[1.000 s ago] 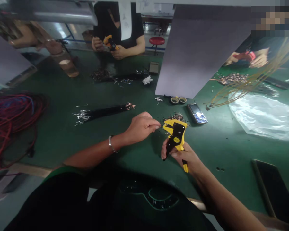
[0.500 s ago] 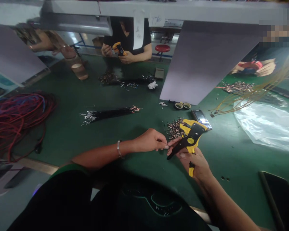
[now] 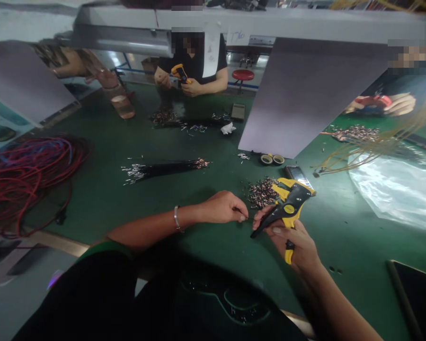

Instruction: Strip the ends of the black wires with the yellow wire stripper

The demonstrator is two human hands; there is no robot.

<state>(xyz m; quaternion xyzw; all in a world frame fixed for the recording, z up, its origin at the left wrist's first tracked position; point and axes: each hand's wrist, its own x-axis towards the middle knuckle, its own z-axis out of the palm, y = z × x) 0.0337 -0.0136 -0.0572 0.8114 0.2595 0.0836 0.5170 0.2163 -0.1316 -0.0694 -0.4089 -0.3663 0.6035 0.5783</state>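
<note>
Two hands near the table's (image 3: 102, 147) near edge. Red cable coil (image 3: 21, 180) at left edge; black wire bundle (image 3: 163, 167) mid-table. Left hand (image 3: 223, 208): fingertips pinched tight, what's btwn them too small to tell. Terminal pile (image 3: 261, 192) just beyond. Right hand (image 3: 293, 239) wrapped round yellow wire stripper (image 3: 288, 204), phone (image 3: 296, 171) just behind.

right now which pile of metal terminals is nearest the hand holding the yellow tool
The pile just left of the yellow tool in the right hand; the far pile and the far-right pile lie beside co-workers.
</note>
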